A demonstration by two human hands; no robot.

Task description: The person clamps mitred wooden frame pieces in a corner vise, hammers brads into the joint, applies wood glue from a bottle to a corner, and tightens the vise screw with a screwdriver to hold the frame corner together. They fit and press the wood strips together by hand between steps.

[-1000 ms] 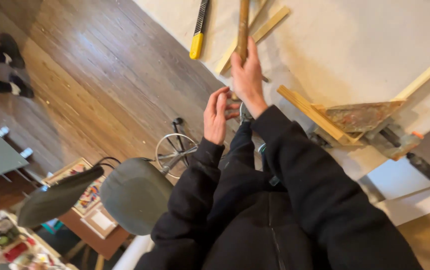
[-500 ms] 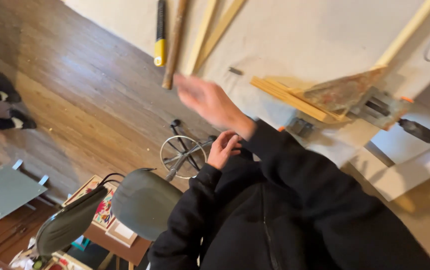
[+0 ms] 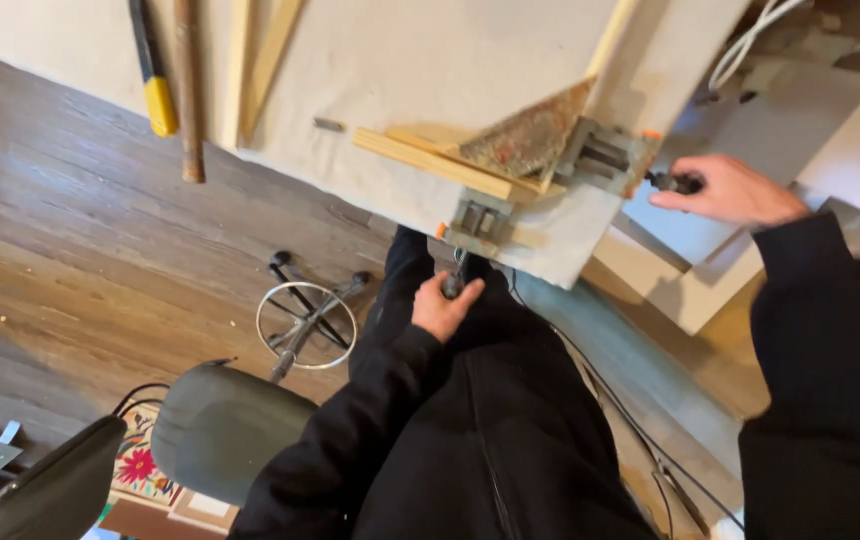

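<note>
Both black screw handles of the grey metal corner clamp were gripped, left hand and right hand fingers closed tight, so the pale wooden strips were kept squared on the counter.

Between the left hand and right hand, the grey metal corner clamp and pale wooden strips block the table corner. Far left, bare cloth-covered tabletop seems open. A grey swivel chair crowds near-left floor.
</note>
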